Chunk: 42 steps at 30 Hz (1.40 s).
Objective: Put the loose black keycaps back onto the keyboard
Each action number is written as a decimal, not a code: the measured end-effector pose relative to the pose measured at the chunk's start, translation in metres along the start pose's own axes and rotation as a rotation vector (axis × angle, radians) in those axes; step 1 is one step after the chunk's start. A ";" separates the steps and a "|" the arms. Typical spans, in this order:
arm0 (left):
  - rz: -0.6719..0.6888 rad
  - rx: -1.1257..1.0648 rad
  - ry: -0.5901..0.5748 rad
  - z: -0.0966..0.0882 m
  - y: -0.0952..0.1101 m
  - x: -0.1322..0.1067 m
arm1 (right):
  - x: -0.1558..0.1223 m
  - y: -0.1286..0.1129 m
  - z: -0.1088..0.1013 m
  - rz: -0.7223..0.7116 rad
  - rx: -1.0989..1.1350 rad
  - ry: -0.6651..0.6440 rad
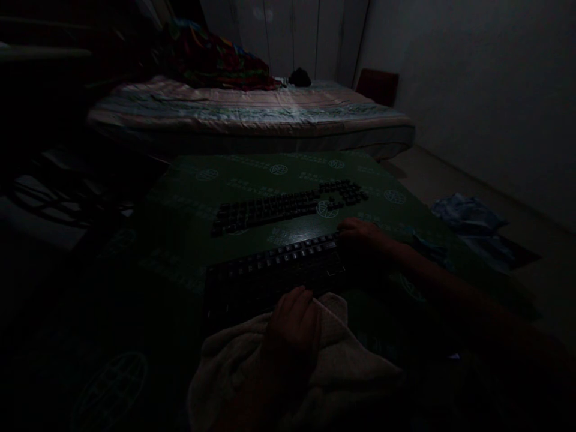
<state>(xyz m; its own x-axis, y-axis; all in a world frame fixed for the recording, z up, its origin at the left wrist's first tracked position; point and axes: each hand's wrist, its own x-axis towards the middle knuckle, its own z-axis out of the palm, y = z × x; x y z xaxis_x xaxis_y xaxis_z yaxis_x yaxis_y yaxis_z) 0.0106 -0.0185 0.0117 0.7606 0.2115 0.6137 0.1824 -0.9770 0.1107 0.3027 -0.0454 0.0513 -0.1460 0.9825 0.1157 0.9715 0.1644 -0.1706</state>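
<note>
A bed (252, 114) is lying across the far side of the dim room. Nearer, a green-covered table (189, 198) is bearing a pale cloth (342, 360) at its near edge. Just beyond the cloth a dark keyboard (274, 270) is sitting, with rows of loose keycaps (288, 207) past it. The left hand (292, 318) is clutching the cloth. The right hand (360, 234) is resting on the keyboard's far right corner, and it is too dark to tell whether it is gripping.

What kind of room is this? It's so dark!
Probably a bedroom: a bed with a crumpled blanket stands at the back, and a green table holds a keyboard and loose keycaps.
</note>
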 end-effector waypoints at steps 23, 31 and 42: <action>-0.026 -0.003 0.026 0.003 0.001 -0.002 | 0.004 -0.002 -0.001 -0.041 -0.020 0.004; -0.015 -0.007 -0.005 0.001 0.001 -0.002 | 0.001 0.000 0.004 -0.055 -0.002 0.031; 0.001 -0.007 0.002 -0.003 0.002 0.000 | 0.000 0.001 0.006 -0.045 0.008 0.054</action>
<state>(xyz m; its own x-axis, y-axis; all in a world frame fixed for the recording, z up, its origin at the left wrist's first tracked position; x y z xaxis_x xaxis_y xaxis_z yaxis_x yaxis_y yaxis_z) 0.0089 -0.0201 0.0144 0.7593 0.2106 0.6157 0.1776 -0.9773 0.1153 0.3028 -0.0450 0.0456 -0.1787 0.9680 0.1763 0.9628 0.2090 -0.1714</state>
